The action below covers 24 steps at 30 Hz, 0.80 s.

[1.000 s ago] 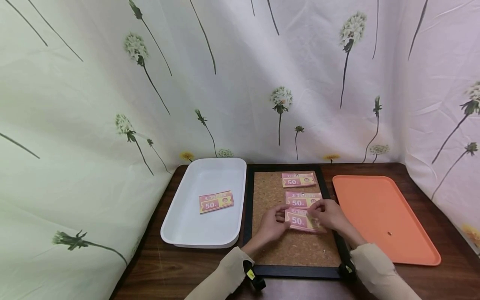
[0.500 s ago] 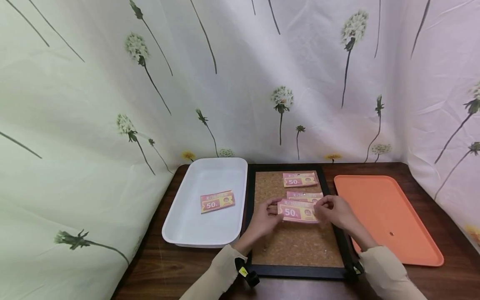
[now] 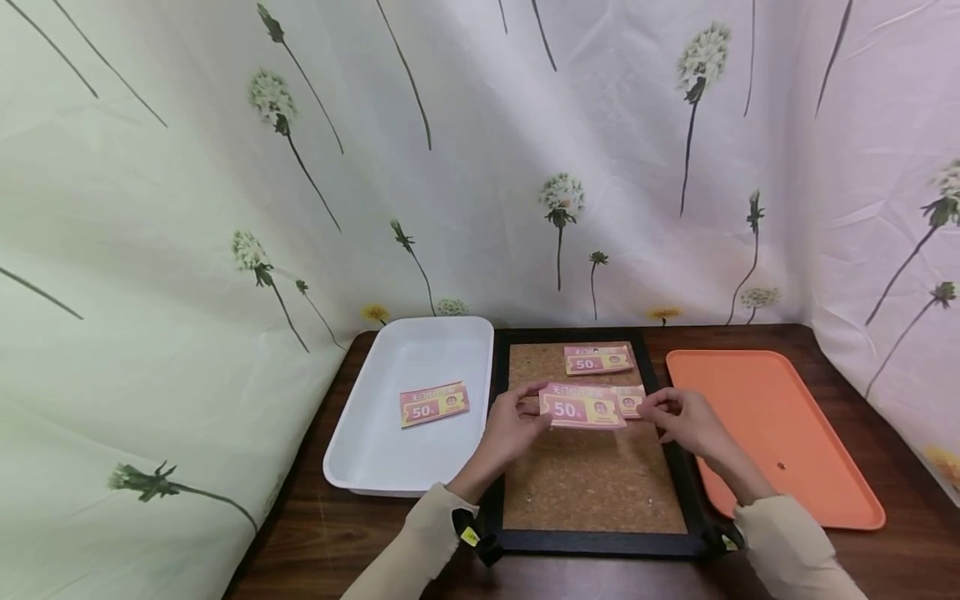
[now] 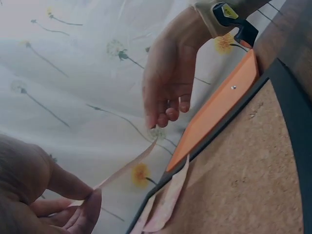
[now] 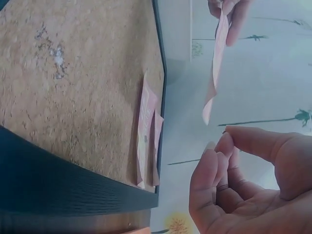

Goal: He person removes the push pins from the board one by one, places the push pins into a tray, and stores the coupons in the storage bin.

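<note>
Board (image 3: 588, 471): flat, two board tickets (image 3: 598, 360) toward its far end.
Left hand (image 3: 512, 427): nearer, pinching the held ticket (image 3: 573, 410) by its left end.
Right hand (image 3: 693, 423): apart, just off the held ticket's free end; thumb and fingertips nearly meeting.
Held ticket: raised over the board, long axis pointing left to right.
Speck (image 5: 224, 131): dark, at the right thumb tip; seemingly pinched, perhaps a pin.

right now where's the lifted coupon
In the head view, the lifted coupon is right of centre, pinched at its left end by the left hand, raised above the cork board, left of the right hand.
</note>
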Motion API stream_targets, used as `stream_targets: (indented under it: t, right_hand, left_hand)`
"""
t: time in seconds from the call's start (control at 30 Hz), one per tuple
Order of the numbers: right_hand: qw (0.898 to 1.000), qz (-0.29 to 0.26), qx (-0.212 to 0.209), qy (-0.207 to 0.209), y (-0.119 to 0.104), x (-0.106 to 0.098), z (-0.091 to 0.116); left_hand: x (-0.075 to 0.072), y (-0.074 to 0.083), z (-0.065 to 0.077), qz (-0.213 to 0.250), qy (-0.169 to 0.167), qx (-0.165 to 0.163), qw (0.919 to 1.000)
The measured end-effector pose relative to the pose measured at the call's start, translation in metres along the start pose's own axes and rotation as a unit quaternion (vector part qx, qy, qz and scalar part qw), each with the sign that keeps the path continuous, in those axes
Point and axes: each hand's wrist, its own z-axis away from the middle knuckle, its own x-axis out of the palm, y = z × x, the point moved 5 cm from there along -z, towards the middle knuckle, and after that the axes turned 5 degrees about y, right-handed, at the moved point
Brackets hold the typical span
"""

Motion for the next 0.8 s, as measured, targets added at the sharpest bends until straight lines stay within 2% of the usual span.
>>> stream_targets:
  t: [0.17, 0.43, 0.7, 0.8]
  right_hand:
    - [1.000, -0.008, 0.025, -0.001, 0.006, -0.008, 0.000]
    - [1.000, -0.020, 0.018, 0.000, 0.014, -0.022, 0.003]
    - [0.999, -0.012, 0.026, 0.016, 0.026, -0.036, 0.005]
    - [0.999, -0.006, 0.026, 0.022, 0.031, -0.043, 0.006]
  left_hand:
    - [-0.015, 0.007, -0.002, 0.016, 0.013, 0.003, 0.9998]
    - [-0.044, 0.017, -0.008, -0.002, 0.038, 0.024, 0.9990]
    - [-0.078, 0.011, -0.011, -0.010, 0.080, 0.002, 0.9968]
    - [-0.091, 0.008, -0.012, -0.014, 0.095, -0.015, 0.9952]
